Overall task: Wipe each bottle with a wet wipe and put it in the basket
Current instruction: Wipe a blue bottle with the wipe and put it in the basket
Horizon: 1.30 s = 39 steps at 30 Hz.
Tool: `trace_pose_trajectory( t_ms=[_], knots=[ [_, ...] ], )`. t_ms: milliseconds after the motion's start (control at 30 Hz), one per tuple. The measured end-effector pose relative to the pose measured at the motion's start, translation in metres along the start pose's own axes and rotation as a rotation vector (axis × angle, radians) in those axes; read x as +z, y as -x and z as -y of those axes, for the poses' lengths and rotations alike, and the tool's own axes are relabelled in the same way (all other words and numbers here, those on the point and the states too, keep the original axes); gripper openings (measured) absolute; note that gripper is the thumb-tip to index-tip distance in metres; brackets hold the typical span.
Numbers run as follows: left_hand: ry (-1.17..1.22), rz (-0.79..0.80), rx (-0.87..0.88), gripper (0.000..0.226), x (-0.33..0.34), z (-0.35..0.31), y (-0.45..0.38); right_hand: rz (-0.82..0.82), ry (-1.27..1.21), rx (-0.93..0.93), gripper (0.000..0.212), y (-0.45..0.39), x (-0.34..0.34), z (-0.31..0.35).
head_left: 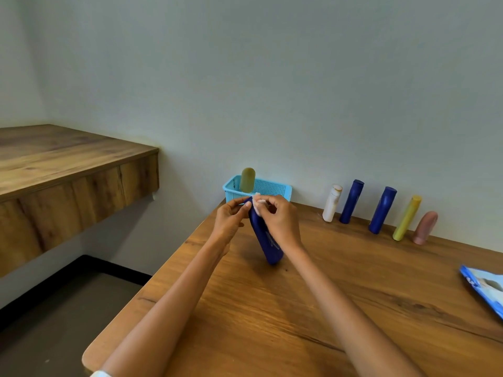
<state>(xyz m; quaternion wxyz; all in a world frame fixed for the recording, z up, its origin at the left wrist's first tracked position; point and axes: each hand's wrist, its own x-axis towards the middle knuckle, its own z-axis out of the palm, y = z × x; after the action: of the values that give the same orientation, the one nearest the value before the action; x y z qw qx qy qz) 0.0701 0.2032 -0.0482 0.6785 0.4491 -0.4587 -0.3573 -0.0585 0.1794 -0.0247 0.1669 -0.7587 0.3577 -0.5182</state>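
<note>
A dark blue bottle (pixel 265 238) stands tilted on the wooden table (pixel 326 308), its base on the surface. My left hand (pixel 230 217) pinches its top from the left. My right hand (pixel 280 217) holds a small white wet wipe (pixel 258 203) against the bottle's top. Behind them, by the wall, is a light blue basket (pixel 272 187) with an olive green bottle (pixel 247 179) upright in it. Along the wall to the right lean a white bottle (pixel 332 203), two dark blue bottles (pixel 351 201) (pixel 382 210), a yellow bottle (pixel 407 217) and a pink bottle (pixel 425 227).
A blue pack of wet wipes (pixel 485 289) lies at the table's right edge. A second wooden counter (pixel 68 159) stands higher at the left, across a gap with dark floor (pixel 68 308). The table's left edge runs diagonally beside my left arm.
</note>
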Motion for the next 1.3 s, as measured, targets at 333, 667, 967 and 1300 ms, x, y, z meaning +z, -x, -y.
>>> trace_pose_trajectory(
  t_ms=[333,667,967,1300],
  knots=[
    [0.064,0.017,-0.002,0.019,-0.005,0.004,-0.004,-0.016,-0.024,0.163,0.017,0.012,-0.01,-0.023],
    [0.111,-0.004,-0.006,0.021,-0.009,0.004,-0.006,0.04,0.071,-0.062,0.02,0.015,0.005,-0.004],
    [0.121,-0.014,-0.002,0.021,-0.011,0.003,-0.004,0.084,0.115,-0.08,0.019,0.008,0.005,0.0],
    [0.11,0.041,-0.005,0.028,-0.008,0.006,-0.002,0.085,-0.014,0.17,0.017,0.015,-0.014,-0.026]
  ],
)
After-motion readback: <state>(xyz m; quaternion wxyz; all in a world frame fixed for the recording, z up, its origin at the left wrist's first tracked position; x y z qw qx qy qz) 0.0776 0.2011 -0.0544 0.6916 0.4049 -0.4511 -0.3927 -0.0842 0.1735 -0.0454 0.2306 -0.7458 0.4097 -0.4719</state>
